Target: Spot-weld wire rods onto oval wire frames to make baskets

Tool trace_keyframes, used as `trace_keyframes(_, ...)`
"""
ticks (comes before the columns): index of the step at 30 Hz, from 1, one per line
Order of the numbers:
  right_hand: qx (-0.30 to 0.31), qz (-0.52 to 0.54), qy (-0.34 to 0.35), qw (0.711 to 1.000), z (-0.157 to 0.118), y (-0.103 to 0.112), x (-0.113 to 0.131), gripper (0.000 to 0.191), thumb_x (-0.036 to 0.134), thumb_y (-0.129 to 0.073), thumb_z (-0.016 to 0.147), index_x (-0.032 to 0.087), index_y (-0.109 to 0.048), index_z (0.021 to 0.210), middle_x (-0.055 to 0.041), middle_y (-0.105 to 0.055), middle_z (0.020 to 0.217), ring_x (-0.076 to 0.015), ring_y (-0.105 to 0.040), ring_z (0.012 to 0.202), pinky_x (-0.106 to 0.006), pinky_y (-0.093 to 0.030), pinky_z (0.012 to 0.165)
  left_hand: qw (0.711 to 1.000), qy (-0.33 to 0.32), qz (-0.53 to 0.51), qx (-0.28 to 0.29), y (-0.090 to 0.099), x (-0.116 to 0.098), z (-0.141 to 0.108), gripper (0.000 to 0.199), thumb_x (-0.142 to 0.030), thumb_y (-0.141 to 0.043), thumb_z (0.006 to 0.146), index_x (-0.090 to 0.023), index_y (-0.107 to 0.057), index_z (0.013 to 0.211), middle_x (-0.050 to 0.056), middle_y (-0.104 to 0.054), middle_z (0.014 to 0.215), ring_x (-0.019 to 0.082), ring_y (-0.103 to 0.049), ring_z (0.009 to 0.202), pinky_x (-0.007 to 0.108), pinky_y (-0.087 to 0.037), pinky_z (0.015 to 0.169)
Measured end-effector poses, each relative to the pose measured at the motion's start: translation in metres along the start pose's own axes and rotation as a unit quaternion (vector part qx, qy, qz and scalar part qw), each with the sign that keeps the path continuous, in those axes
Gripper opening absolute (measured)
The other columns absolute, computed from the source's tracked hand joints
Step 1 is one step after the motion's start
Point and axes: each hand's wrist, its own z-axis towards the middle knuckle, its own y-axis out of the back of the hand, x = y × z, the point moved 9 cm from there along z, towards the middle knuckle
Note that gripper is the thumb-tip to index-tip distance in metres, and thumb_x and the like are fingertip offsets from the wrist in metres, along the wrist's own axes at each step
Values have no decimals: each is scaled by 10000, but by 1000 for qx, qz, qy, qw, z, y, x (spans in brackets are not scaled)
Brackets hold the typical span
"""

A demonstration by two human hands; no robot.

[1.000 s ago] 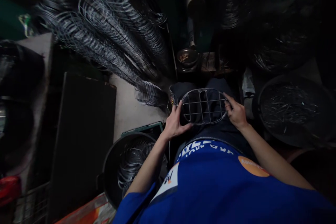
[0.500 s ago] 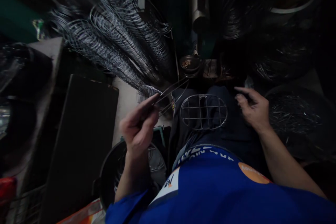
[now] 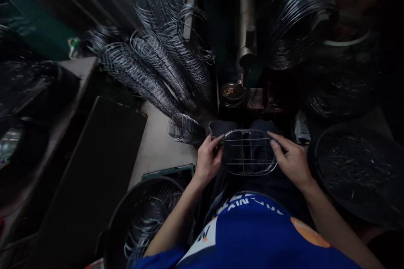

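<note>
An oval wire rack with crossing wires lies over my lap, between both hands. My left hand pinches its left end, thumb and forefinger on the rim. On the other side my right hand grips the upper right part of the rim, with the forefinger along the top and the thumb below. The wires look doubled, with what seems to be a second oval ring against the rack; how the two are joined cannot be made out.
Tall stacks of wire ovals lean at the back left, a short stack before them. A black tub of wire rings is at lower left, a basin of wire pieces at right. A metal cylinder and small bowl are ahead.
My left hand has brought the wire ring from the left over to the rack. My right hand has moved in and closed on the rim. The view has shifted.
</note>
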Motion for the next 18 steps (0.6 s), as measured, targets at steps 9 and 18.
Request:
trace_keyframes(9,91,17,0,996,-30,-16,-39,440,358,-517,1030,317,-568,1465,-18,-643,1416,-227,-627,1290,-395,-543,1088,991,13,-54,124,-28,26,-15,479,-336,-511,1004,-313,-536,1481,62,-524,1076,203,-553,1034,401,-480,1045)
trace_keyframes(18,93,-24,-34,995,-35,-19,-71,483,484,-451,1015,363,-543,1474,-54,-700,1319,-293,-704,1145,-457,-597,925,989,4,-93,112,-39,52,-21,557,-555,-526,975,-285,-557,1461,118,-386,1404,298,-379,1410,485,-307,1230)
